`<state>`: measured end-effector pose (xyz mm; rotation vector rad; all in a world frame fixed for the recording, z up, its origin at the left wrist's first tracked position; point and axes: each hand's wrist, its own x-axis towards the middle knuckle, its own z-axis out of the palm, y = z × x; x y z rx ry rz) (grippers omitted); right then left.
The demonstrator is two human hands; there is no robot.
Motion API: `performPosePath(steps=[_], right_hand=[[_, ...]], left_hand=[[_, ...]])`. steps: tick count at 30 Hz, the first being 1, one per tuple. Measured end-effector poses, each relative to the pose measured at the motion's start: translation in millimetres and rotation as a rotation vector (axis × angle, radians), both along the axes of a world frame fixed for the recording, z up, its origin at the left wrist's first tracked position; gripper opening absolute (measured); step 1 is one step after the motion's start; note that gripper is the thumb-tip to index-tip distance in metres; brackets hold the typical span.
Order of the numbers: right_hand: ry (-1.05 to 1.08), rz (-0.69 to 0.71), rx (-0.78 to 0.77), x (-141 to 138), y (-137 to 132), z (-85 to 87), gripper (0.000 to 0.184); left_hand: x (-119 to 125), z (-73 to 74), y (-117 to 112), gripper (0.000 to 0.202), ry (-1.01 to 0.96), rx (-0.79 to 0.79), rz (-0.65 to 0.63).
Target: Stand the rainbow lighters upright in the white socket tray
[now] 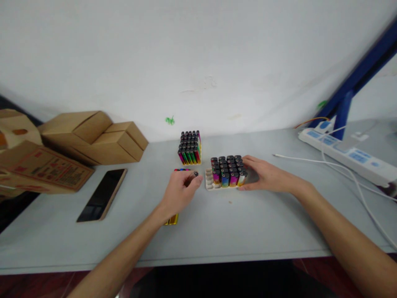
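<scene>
My left hand [180, 192] is closed on a lighter [196, 174], whose black top shows between thumb and fingers; the rest of it is hidden. Just to its right lies a white tray [209, 182] with round-edged slots. Several black-topped lighters [225, 179] in purple, blue and gold stand upright in it, and the leftmost column of slots is bare. My right hand [263, 176] grips the tray's right end, thumb at the near corner and fingers at the far one. Partly covered by my left hand and wrist, more shiny coloured pieces, gold [172, 219] at the near end, lie on the table.
Behind the tray stands a full block of rainbow-coloured lighters [190, 149]. A phone [102, 194] lies at left, near cardboard boxes [93, 138]. On the right are a white power strip [347, 153], a white cable [322, 159] and a blue metal frame [344, 107].
</scene>
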<state>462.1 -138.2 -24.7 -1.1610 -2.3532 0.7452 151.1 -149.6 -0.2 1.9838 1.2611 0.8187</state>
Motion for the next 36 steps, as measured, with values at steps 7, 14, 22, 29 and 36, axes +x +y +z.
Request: performPosePath(steps=[7, 14, 22, 29, 36], right_hand=[[-0.008, -0.011, -0.013, -1.3, -1.3, 2.6, 0.063], [0.005, -0.007, -0.009, -0.8, -0.3, 0.6, 0.065], [0.024, -0.014, -0.01, -3.0, -2.0, 5.1, 0.061], [0.009, -0.002, 0.02, -2.5, -0.8, 3.2, 0.059], [0.002, 0.002, 0.005, -2.5, -1.0, 3.6, 0.063]], left_hand=[[0.4, -2.3, 0.0, 0.041, 0.014, 0.002, 0.032], [-1.5, 2.0, -0.1, 0.036, -0.196, -0.082, -0.017], [2.7, 4.7, 3.9, 0.023, -0.486, -0.134, -0.154], [5.4, -1.7, 1.7, 0.018, -0.41, 0.024, -0.083], [10.7, -4.0, -7.8, 0.025, -0.389, -0.004, -0.046]])
